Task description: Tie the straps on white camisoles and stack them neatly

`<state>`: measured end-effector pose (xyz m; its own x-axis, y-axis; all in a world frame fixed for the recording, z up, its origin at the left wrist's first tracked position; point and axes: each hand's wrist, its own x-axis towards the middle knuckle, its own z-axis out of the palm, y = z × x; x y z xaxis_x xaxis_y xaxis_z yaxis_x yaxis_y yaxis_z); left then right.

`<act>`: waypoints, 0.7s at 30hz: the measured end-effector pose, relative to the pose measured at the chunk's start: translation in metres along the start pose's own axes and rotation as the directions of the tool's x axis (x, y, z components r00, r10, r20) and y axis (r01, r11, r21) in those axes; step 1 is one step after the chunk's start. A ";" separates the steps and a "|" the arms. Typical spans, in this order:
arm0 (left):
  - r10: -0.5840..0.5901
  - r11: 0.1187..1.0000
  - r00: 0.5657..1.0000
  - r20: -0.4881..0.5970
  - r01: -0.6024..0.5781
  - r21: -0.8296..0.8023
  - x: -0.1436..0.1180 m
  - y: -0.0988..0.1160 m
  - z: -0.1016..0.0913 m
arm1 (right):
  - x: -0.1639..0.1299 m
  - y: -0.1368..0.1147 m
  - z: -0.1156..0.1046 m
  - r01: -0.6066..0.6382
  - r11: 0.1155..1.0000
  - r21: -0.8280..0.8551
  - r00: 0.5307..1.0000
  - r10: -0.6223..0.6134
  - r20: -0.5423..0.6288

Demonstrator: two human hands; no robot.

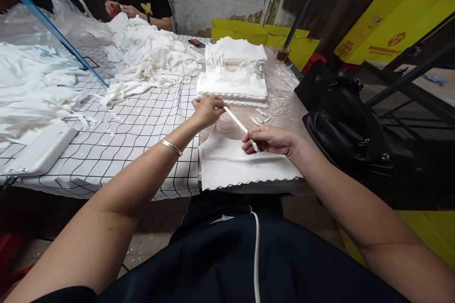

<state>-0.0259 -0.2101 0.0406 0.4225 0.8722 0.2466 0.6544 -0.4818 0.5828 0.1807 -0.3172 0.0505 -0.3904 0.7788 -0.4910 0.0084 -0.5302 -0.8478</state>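
You are pinching a narrow white fabric strip (239, 124) taut between your left hand (206, 110) and right hand (269, 140) above the scallop-edged white cloth (238, 166) at six o'clock of the bench (135, 128), and I judge that pulling unevenly is risking it slipping free.

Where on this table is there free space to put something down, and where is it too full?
Free: the checked cloth between the loose white heap and the left hand. Crowded: the far left, under fabric scraps; and the plastic sheet, with the folded stack and the flat piece under the right hand.
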 end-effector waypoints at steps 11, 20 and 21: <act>-0.160 0.972 0.985 0.068 0.145 0.186 -0.008 -0.008 -0.001 | 0.016 0.006 0.000 0.066 0.988 -0.136 0.982 -0.089 -0.168; -0.090 0.974 0.954 0.286 0.024 0.227 -0.098 0.019 0.036 | 0.031 0.027 0.001 0.292 0.955 0.052 0.875 -0.245 -0.418; -0.091 0.973 0.952 0.291 0.024 0.228 -0.099 0.019 0.039 | 0.031 0.028 0.003 0.285 0.955 0.082 0.874 -0.224 -0.431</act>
<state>-0.0305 -0.3087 -0.0026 0.5254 0.8497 -0.0439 0.7897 -0.4677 0.3970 0.1664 -0.3090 0.0125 0.0537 0.9438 -0.3261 -0.1783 -0.3122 -0.9331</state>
